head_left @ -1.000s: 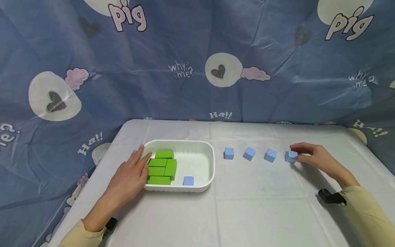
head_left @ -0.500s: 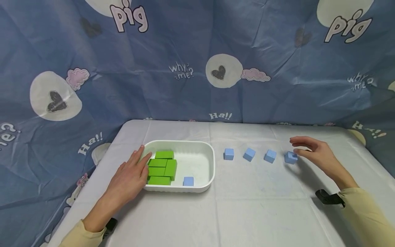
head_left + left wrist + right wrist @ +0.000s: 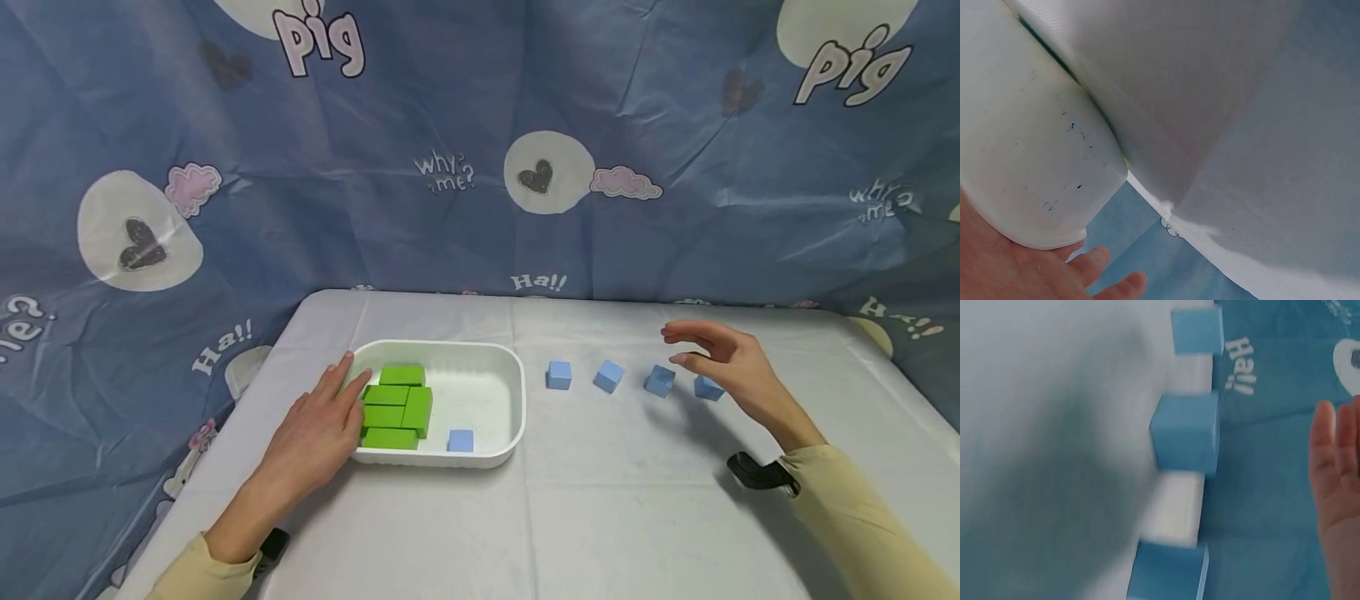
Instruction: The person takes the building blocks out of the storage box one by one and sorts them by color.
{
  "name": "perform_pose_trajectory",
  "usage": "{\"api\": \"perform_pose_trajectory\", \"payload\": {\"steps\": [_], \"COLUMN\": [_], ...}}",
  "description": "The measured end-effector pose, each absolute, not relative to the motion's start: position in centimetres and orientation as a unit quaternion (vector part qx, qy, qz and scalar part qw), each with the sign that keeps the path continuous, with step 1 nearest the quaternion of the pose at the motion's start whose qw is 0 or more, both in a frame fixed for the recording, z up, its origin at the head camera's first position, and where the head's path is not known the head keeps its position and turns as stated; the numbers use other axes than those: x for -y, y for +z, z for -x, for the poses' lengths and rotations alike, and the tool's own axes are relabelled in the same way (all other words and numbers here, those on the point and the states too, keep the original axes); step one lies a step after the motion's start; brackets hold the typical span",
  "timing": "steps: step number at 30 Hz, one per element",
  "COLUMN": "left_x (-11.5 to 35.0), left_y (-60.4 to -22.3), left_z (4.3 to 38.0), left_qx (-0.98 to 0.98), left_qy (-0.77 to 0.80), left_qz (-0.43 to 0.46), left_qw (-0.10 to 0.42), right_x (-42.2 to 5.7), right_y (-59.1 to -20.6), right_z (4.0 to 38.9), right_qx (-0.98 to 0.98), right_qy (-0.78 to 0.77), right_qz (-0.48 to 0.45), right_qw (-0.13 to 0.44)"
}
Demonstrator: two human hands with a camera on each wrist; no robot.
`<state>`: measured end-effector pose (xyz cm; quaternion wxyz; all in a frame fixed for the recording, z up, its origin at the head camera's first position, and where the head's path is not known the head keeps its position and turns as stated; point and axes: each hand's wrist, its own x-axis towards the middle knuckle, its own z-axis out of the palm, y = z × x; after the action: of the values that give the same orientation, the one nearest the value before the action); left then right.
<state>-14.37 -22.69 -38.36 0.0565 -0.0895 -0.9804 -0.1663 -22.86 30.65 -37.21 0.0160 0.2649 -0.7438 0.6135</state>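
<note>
Right grip [image 3: 727, 371] spread near blue cube [image 3: 660, 381] | likely light, rigid | pinch opposite sides | left grip [image 3: 318, 421] spread against white tray [image 3: 476, 387]

A blue printed cloth [image 3: 420, 242] hangs behind a white-covered table [image 3: 622, 508].

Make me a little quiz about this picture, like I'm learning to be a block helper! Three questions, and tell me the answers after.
1. Count: how many blue cubes are on the table, outside the white tray?
2. True or false: the right hand is pinching a cube.
3. Pick one. The green blocks are:
A) at the tray's end nearest the right hand
B) at the tray's end beside the left hand
C) on the table, outside the tray

Key:
1. Four.
2. False: it hangs open near the cubes, holding nothing.
3. B.
</note>
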Motion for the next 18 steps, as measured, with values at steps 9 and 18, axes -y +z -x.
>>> {"api": "perform_pose_trajectory", "payload": {"steps": [9,18], "left_x": [22.8,22.8], "left_y": [-38.4,-38.5], "left_z": [14.4,14.4], "left_qx": [0.98,0.98], "left_qy": [-0.165,-0.168], "left_qz": [0.091,0.088], "left_qw": [0.058,0.055], "right_x": [-27.3,-24.5], "right_y": [-36.6,-36.3], "right_z": [23.1,23.5], "right_qx": [0.735,0.745], "right_qy": [0.622,0.6], "right_qz": [-0.272,-0.291], "right_qw": [0.004,-0.014]}}
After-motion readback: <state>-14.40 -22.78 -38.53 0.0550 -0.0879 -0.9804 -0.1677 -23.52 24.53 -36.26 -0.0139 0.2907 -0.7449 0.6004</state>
